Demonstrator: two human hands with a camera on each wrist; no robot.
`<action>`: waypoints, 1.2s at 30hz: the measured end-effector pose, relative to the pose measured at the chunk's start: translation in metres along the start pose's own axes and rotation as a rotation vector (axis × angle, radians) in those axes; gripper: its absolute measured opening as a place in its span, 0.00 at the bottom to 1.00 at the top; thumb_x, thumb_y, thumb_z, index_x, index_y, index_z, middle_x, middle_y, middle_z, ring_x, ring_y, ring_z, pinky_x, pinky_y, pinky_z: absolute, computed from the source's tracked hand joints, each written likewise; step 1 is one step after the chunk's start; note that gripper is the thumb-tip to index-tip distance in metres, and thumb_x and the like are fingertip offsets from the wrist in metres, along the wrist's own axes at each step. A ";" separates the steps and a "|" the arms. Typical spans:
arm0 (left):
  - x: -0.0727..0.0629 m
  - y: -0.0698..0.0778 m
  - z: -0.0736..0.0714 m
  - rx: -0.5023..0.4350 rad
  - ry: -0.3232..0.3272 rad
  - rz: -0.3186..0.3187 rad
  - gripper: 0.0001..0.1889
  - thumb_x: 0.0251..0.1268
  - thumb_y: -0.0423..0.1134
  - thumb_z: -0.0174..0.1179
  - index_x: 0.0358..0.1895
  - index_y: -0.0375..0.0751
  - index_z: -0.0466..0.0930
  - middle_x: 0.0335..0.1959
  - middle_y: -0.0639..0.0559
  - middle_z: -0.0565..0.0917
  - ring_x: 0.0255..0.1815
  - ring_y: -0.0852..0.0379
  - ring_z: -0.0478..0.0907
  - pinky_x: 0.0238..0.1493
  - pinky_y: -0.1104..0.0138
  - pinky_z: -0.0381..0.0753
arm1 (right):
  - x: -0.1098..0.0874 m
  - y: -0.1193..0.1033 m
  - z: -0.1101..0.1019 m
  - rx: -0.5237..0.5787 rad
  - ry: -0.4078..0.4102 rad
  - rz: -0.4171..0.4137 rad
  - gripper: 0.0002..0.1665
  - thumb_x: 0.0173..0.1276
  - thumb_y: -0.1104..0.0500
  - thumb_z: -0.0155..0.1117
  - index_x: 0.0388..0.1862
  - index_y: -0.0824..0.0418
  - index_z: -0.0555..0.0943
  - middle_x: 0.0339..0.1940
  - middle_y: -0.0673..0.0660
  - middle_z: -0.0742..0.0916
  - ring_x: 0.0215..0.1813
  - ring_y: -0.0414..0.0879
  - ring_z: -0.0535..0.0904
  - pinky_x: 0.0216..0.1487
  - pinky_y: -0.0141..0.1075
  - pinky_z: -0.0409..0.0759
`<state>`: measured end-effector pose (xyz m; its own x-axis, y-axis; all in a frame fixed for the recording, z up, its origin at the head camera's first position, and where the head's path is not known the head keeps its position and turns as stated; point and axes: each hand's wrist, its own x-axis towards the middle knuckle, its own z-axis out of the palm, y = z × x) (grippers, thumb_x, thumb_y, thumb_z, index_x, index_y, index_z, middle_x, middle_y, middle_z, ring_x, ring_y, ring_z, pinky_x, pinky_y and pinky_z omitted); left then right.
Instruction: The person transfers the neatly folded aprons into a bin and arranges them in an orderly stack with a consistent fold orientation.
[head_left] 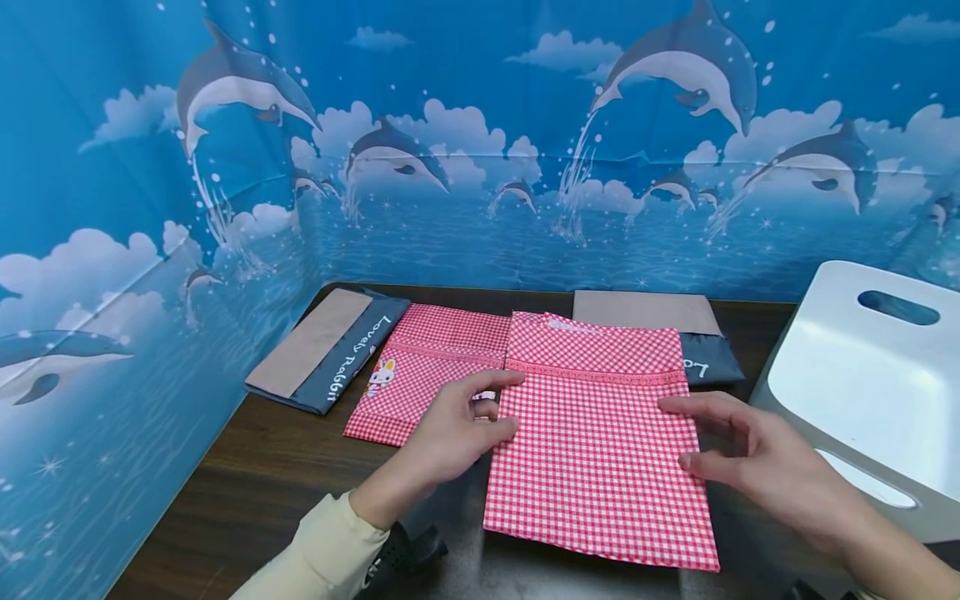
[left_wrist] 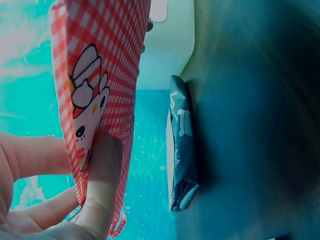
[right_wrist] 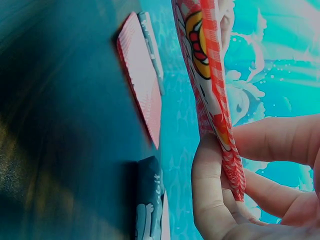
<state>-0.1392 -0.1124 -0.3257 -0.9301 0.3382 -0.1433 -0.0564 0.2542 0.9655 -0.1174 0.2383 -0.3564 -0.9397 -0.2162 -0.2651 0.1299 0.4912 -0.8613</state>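
Note:
Between my two hands, a flat red-and-white gingham cloth piece (head_left: pixel 592 458) is held up off the table, its front edge toward me. My left hand (head_left: pixel 457 429) pinches its left edge between thumb and fingers. The right edge is pinched by my right hand (head_left: pixel 757 462) in the same way. In the left wrist view a cartoon rabbit print (left_wrist: pixel 90 110) shows on the cloth's underside, and a small loop (left_wrist: pixel 119 227) hangs at its end. Whether the cloth is a bag or some other folded article I cannot tell.
A second gingham piece (head_left: pixel 442 350) with a rabbit print lies flat behind my left hand. Beside it is a folded navy-and-beige item (head_left: pixel 322 350) lettered "Lovely Rabbit". A similar navy-and-beige item (head_left: pixel 652 308) lies behind the held cloth. At the right stands a white plastic bin (head_left: pixel 862 358).

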 end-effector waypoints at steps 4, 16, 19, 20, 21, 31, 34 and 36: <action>0.001 0.002 -0.001 0.001 0.002 -0.006 0.26 0.74 0.28 0.63 0.74 0.40 0.76 0.71 0.38 0.75 0.37 0.59 0.83 0.40 0.68 0.78 | -0.001 -0.001 -0.002 -0.015 0.010 -0.011 0.45 0.71 0.55 0.76 0.84 0.55 0.69 0.81 0.65 0.73 0.66 0.55 0.82 0.54 0.41 0.90; 0.003 0.006 0.001 0.019 0.006 -0.005 0.26 0.75 0.28 0.63 0.74 0.42 0.77 0.58 0.39 0.79 0.32 0.58 0.77 0.29 0.70 0.70 | -0.003 -0.003 -0.004 -0.055 0.046 -0.003 0.46 0.70 0.51 0.77 0.84 0.52 0.70 0.81 0.65 0.73 0.71 0.59 0.80 0.55 0.43 0.90; 0.004 0.008 0.002 0.025 0.016 -0.014 0.26 0.75 0.28 0.64 0.74 0.44 0.77 0.51 0.42 0.82 0.29 0.58 0.75 0.27 0.70 0.69 | -0.003 -0.005 -0.006 -0.060 0.042 0.003 0.45 0.71 0.51 0.77 0.84 0.52 0.69 0.82 0.65 0.71 0.72 0.61 0.79 0.56 0.44 0.90; 0.005 0.009 0.002 0.027 0.019 -0.018 0.27 0.74 0.28 0.64 0.74 0.45 0.77 0.47 0.43 0.83 0.28 0.58 0.73 0.26 0.70 0.68 | -0.003 -0.005 -0.007 -0.064 0.042 0.004 0.45 0.71 0.51 0.76 0.84 0.52 0.69 0.82 0.66 0.71 0.71 0.61 0.78 0.55 0.44 0.90; 0.006 0.010 0.003 0.028 0.023 -0.023 0.27 0.74 0.28 0.64 0.74 0.46 0.78 0.44 0.44 0.84 0.28 0.58 0.73 0.25 0.70 0.67 | -0.003 -0.006 -0.008 -0.074 0.043 0.005 0.45 0.72 0.51 0.76 0.84 0.51 0.69 0.82 0.66 0.71 0.71 0.61 0.78 0.55 0.44 0.90; 0.020 0.030 0.010 0.096 0.001 0.015 0.27 0.73 0.29 0.65 0.74 0.45 0.78 0.35 0.45 0.87 0.30 0.57 0.77 0.29 0.67 0.69 | -0.007 -0.006 -0.020 -0.174 0.112 -0.028 0.44 0.71 0.51 0.76 0.83 0.52 0.70 0.82 0.68 0.71 0.74 0.70 0.71 0.53 0.42 0.85; 0.024 0.035 0.012 0.101 -0.013 0.033 0.28 0.73 0.29 0.65 0.74 0.45 0.77 0.33 0.45 0.87 0.29 0.57 0.76 0.29 0.66 0.67 | -0.009 -0.006 -0.026 -0.184 0.134 -0.038 0.44 0.71 0.51 0.76 0.83 0.52 0.70 0.83 0.68 0.71 0.75 0.72 0.72 0.52 0.35 0.86; 0.028 0.039 0.014 0.107 -0.017 0.043 0.28 0.73 0.29 0.64 0.74 0.45 0.77 0.31 0.46 0.87 0.28 0.58 0.74 0.28 0.67 0.66 | -0.011 -0.006 -0.029 -0.191 0.147 -0.032 0.45 0.71 0.51 0.76 0.84 0.52 0.69 0.83 0.69 0.70 0.75 0.72 0.73 0.48 0.28 0.83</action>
<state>-0.1624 -0.0801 -0.2951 -0.9244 0.3660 -0.1073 0.0229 0.3340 0.9423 -0.1174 0.2622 -0.3355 -0.9800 -0.1161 -0.1616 0.0507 0.6396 -0.7671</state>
